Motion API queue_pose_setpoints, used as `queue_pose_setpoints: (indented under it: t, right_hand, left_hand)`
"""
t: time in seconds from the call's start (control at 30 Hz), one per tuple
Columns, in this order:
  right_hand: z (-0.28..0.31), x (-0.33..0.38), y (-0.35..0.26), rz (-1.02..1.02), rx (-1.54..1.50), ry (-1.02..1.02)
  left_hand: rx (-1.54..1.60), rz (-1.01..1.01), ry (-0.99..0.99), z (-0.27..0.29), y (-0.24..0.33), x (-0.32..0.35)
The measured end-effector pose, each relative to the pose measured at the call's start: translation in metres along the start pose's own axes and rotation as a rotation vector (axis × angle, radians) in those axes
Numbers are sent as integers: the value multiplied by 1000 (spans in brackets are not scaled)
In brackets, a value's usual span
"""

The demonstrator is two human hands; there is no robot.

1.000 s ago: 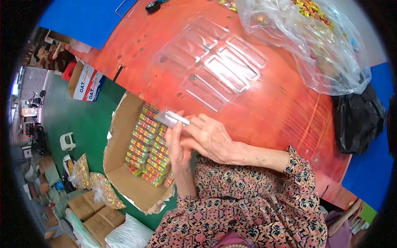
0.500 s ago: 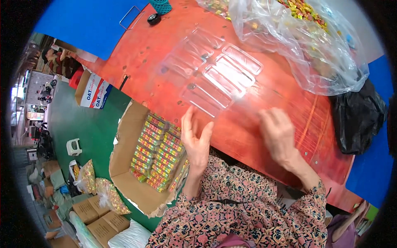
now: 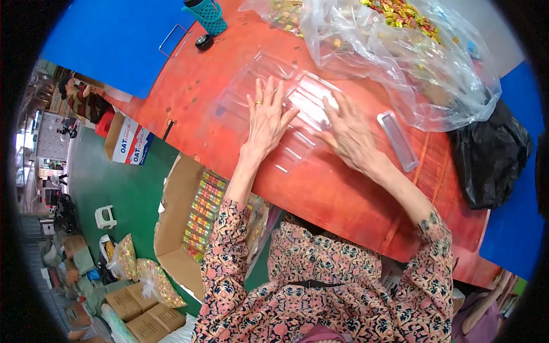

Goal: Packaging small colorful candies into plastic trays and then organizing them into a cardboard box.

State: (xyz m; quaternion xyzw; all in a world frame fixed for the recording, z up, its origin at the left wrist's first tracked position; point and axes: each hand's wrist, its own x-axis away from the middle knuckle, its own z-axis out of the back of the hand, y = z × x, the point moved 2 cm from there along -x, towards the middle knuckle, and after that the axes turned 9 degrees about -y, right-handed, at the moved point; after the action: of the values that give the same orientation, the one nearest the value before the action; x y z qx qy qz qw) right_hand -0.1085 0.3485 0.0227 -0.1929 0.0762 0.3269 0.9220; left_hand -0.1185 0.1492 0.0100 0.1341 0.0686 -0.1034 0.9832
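Observation:
Several clear, long plastic trays (image 3: 313,94) lie side by side on the red tabletop. My left hand (image 3: 266,117), with a ring on one finger, rests flat among them with its fingers spread. Over the trays' right side is my right hand (image 3: 350,131), slightly blurred, its fingers apart and the thumb stretched toward the left hand. Both hands partly cover the trays, so I cannot tell how firmly they touch them. A single clear tray (image 3: 398,141) lies apart, to the right of my right hand.
A large clear bag (image 3: 394,74) of small wrapped candies lies at the back, beside a black plastic bag (image 3: 494,154). A teal woven cup holder (image 3: 211,22) stands far left. Below the table edge, an open carton (image 3: 171,228) holds rows of packed candies.
Both hands have moved forward onto the trays; the right also went left. One tray now lies separately on the right. The view has shifted slightly.

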Motion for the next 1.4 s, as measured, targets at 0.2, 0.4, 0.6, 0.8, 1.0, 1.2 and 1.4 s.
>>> queue_pose_setpoints:
  t: [0.2,0.4,0.6,0.8,1.0,1.2,1.4]
  right_hand:
    - [-55,-43,2,4,46,-61]
    - [-68,-68,-1,42,1,-77]
    - [-74,-88,-1,37,35,-21]
    - [-72,-90,-9,25,-5,-142]
    - [-40,-68,-5,92,-9,70]
    - [37,28,33,-252,104,38]
    - [37,104,67,-462,110,-150]
  left_hand:
    - [-16,-16,-36,-21,-15,-20]
    - [-7,38,-74,-24,-28,-28]
    - [20,55,-86,-21,-43,-42]
    - [-20,115,-158,-18,-46,-36]
    - [26,105,-129,-11,-45,-36]
    - [83,-25,-70,8,8,-22]
    - [422,-272,-202,6,101,25]
